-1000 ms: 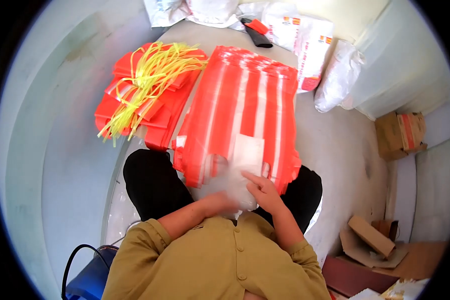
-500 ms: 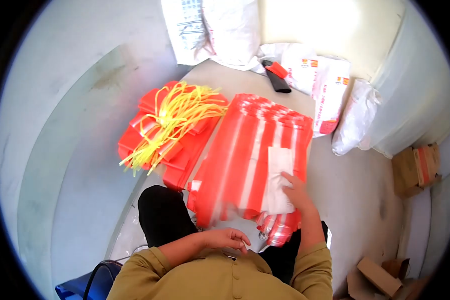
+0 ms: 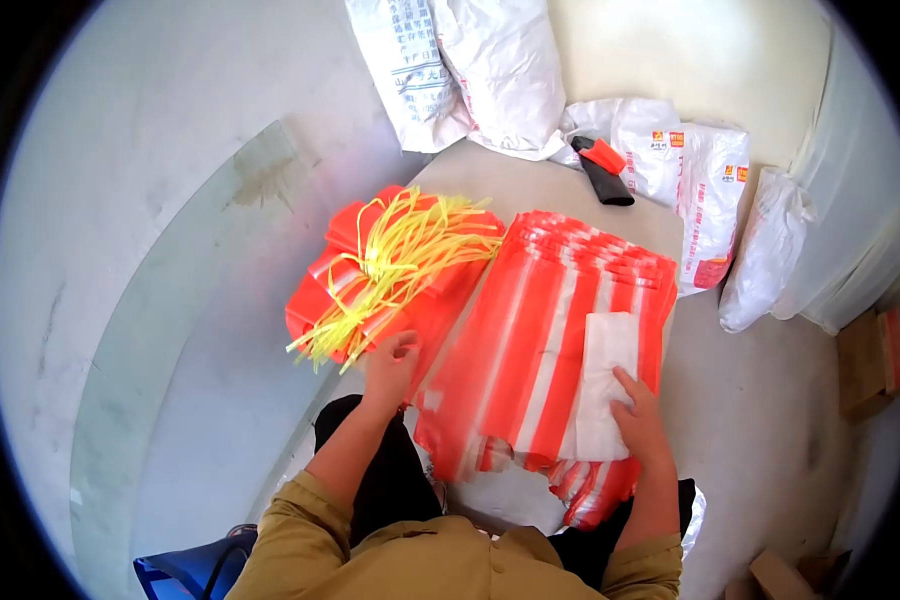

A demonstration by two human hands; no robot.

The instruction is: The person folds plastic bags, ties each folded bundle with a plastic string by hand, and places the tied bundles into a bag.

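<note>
A stack of red-and-white striped plastic bags lies in front of me, its near edge loose and ruffled. On its right side rests a folded white strip, of paper or cloth. My right hand lies on the strip's right edge, index finger and thumb spread apart. To the left sits a pile of folded red plastic with a bunch of yellow ties across it. My left hand is beside the near end of this pile, below the ties, fingers bent and apart with nothing visible in them.
White printed sacks stand at the back, with more white bags at the right. A black roll with a red piece lies at the far table edge. Cardboard boxes are at the right, a blue bag at lower left.
My left hand has moved from near my waist up and left to the red pile with the yellow ties. My right hand stays on the white strip. The view has shifted.
</note>
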